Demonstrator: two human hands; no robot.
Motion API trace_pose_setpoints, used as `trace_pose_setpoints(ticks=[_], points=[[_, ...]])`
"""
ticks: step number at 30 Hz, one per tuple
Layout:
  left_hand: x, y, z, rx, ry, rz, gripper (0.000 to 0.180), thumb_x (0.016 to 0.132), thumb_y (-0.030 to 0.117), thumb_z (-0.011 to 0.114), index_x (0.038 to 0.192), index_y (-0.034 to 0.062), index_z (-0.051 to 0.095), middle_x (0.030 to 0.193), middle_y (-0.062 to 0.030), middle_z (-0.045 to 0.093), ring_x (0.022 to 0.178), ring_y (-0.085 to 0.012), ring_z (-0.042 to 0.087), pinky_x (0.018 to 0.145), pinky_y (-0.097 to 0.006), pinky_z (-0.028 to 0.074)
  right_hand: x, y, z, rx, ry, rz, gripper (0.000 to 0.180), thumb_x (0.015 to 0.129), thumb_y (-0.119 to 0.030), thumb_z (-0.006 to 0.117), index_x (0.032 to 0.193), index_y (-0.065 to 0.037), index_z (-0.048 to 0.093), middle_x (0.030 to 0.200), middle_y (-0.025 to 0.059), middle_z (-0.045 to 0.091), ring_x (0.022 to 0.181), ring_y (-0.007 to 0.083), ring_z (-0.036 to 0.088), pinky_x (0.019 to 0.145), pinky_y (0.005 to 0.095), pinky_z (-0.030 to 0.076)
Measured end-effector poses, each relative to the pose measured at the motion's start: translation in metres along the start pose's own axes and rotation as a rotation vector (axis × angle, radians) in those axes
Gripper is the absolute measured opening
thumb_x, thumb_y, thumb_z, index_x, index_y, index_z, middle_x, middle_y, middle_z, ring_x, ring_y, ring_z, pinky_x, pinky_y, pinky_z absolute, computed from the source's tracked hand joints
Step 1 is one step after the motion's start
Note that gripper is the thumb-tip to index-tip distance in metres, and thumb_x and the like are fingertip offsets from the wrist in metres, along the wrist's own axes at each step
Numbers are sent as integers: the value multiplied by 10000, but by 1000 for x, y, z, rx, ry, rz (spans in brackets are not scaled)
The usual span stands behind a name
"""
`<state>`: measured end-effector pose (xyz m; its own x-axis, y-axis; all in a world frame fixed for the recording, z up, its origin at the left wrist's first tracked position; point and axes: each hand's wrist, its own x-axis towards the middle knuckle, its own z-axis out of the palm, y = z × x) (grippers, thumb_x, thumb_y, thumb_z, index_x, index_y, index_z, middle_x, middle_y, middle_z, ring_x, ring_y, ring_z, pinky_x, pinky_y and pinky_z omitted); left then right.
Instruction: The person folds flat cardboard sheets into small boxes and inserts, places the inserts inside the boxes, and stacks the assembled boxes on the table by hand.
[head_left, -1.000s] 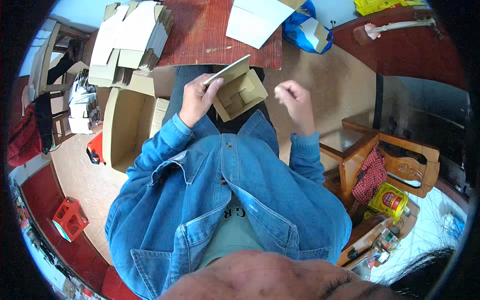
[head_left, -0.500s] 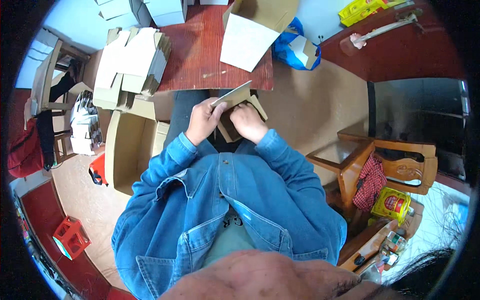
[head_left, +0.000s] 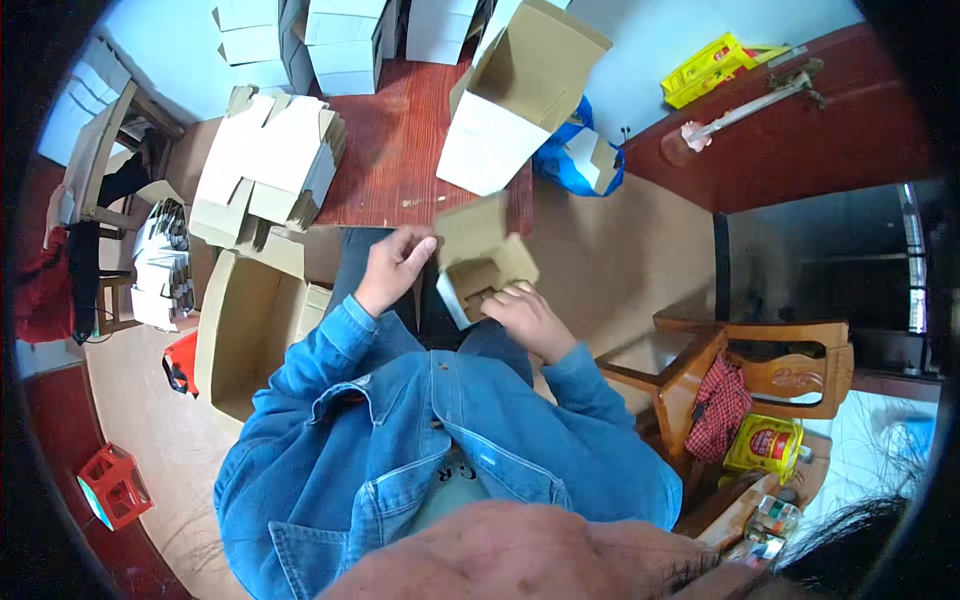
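A small brown cardboard box (head_left: 480, 262), half folded with its flaps up, sits over my lap. My left hand (head_left: 393, 268) has its fingertips on the box's left flap. Against the box's near side, my right hand (head_left: 527, 316) presses its fingers into the open interior. Both arms wear blue denim sleeves. Beyond the box is a red-brown wooden table (head_left: 400, 160), and on its left end lies a stack of flat box blanks (head_left: 268, 170).
A tall open carton (head_left: 515, 100) stands on the table, with white boxes (head_left: 345, 40) behind it. A large open carton (head_left: 245, 330) is on the floor to my left. A wooden chair (head_left: 740, 370) stands to my right, a red crate (head_left: 113, 485) at lower left.
My right hand came from the side onto the box and now pushes into it. The box has gone from a flat tilted piece to an opened shape.
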<state>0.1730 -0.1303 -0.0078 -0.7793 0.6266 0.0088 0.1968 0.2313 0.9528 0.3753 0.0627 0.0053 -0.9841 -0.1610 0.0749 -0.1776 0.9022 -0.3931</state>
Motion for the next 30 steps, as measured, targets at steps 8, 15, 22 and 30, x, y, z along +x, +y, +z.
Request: trace_pose_setpoints(ticks=[8,15,22,30], points=[[91,94,-40,264,299,657,196,885,136,750,1021,-1,715,860,-91,651,669,-187,581,598,-285,482,-47,12,-125,-319,501,422,239,900,-146,687,1071,16,646,905,152,665,736,270,609,626,361,492],[162,156,-16,450,384,622,221,882,202,752,970,2,719,842,-89,687,650,-208,606,590,-317,487,75,-7,-205,135,1162,163,389,932,-131,699,1241,19,518,1098,158,584,901,252,621,778,351,533],[178,156,-12,508,360,605,198,907,166,680,814,-8,668,790,-140,668,624,-292,591,606,-375,500,160,5,-199,-39,931,127,304,914,-110,677,1182,-37,553,904,151,670,793,327,672,668,432,513],[185,137,-20,402,431,632,181,909,149,675,840,-18,696,720,-115,669,567,-229,566,553,-356,460,163,17,-192,-306,539,163,279,931,-91,617,1194,-97,525,966,139,690,849,375,678,690,471,508]])
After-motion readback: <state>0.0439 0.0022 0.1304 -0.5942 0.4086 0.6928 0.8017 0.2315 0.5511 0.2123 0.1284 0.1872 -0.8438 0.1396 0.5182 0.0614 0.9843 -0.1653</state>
